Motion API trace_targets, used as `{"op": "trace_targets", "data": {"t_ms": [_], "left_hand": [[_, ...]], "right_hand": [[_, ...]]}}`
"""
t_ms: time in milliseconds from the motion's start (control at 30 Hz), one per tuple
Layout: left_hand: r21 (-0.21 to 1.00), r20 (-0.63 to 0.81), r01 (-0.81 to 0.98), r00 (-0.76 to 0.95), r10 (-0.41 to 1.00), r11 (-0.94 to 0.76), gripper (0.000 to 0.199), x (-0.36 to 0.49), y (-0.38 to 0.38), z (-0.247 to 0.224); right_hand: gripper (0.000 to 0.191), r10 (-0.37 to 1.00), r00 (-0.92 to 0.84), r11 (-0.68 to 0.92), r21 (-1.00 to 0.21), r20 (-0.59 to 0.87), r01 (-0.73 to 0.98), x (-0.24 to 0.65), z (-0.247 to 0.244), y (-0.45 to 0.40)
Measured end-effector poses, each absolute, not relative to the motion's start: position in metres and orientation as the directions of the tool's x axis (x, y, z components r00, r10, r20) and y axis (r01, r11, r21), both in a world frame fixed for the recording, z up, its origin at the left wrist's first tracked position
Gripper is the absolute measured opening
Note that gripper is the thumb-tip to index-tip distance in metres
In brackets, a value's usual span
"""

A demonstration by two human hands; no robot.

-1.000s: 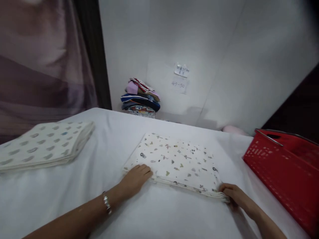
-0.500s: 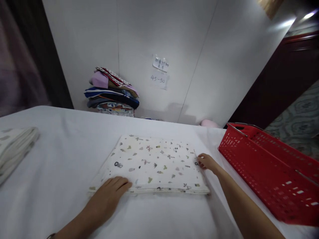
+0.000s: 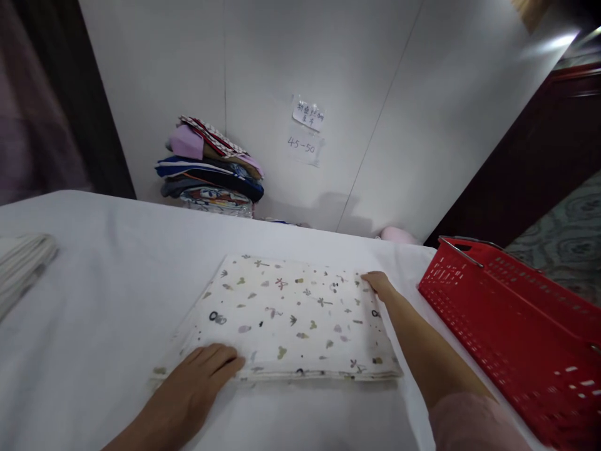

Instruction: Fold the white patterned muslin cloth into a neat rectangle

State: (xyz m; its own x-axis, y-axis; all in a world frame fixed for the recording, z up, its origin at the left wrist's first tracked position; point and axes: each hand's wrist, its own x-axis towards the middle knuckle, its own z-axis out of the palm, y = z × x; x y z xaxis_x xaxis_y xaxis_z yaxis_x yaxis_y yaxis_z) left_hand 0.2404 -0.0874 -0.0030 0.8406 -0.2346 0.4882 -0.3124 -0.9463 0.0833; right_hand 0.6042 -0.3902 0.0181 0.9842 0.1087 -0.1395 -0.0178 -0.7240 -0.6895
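Observation:
A folded white cloth [image 3: 291, 319] lies flat on the covered table, printed with small leaves, palm trees and animals. Its folded layers show along the near edge. My left hand [image 3: 206, 376] rests on the near left part of that edge, fingers lying flat and thumb a little apart. At the cloth's far right corner is my right hand [image 3: 377, 285], its fingers stretched out over the edge and touching it. The undersides of the right fingers are hidden.
A red perforated basket [image 3: 507, 338] with metal handles stands at the right. Another folded cloth [image 3: 23, 263] lies at the left edge. Behind the table, a stack of folded fabrics [image 3: 211, 169] leans by the wall, below and left of paper labels [image 3: 305, 131].
My right hand has slid away from me along the cloth's right side to its far corner. My left hand stays at the near edge. The view has shifted slightly.

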Motion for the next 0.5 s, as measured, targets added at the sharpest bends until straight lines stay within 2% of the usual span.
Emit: {"op": "trace_targets", "data": {"t_ms": [100, 300, 400, 500], "left_hand": [[0.104, 0.480, -0.299, 0.850, -0.216, -0.949, 0.037, 0.241, -0.088, -0.004], [0.130, 0.487, -0.284, 0.853, -0.188, -0.950, 0.037, 0.240, -0.090, -0.006], [0.154, 0.458, -0.269, 0.872, -0.172, -0.951, 0.035, 0.240, -0.091, -0.007], [0.158, 0.454, -0.275, 0.873, -0.177, -0.949, 0.039, 0.240, -0.092, -0.007]], "right_hand": [[0.029, 0.075, 0.995, -0.793, -0.608, -0.059, 0.024, 0.603, 0.012, -0.386], [0.037, 0.132, 0.991, -0.901, -0.415, 0.015, 0.126, 0.596, 0.016, -0.382], [0.050, 0.232, 0.968, -0.903, -0.347, 0.100, 0.252, 0.586, 0.021, -0.368], [0.055, 0.415, 0.897, -0.840, -0.315, 0.152, 0.442, 0.569, 0.021, -0.335]]}}
